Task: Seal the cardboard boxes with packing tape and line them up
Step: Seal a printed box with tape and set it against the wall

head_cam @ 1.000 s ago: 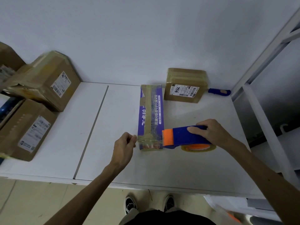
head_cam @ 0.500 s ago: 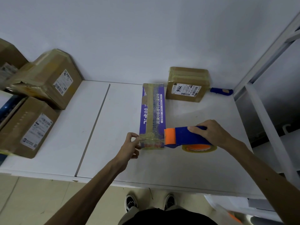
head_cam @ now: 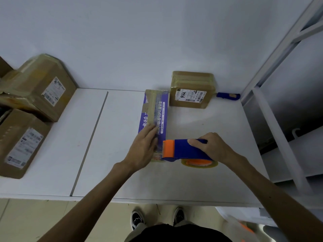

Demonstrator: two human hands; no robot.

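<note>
A long purple box [head_cam: 158,110] lies lengthwise on the white table [head_cam: 201,179], with a strip of tape along its top. My left hand [head_cam: 142,149] lies flat on the near part of that box, fingers straight, pressing on the tape. My right hand [head_cam: 212,148] grips a blue and orange tape dispenser [head_cam: 181,151], which rests on the table just right of the box's near end. A brown taped box [head_cam: 191,89] with a white label stands behind, against the wall.
Two brown labelled boxes [head_cam: 37,86] [head_cam: 19,142] sit stacked and tilted at the left edge. A blue tool [head_cam: 228,96] lies by the wall at the back right. A white shelf frame [head_cam: 279,123] borders the table's right side.
My left hand left the box's near end, where it pinched the tape, and moved up onto the box top, now lying flat. The right hand and dispenser have hardly moved.
</note>
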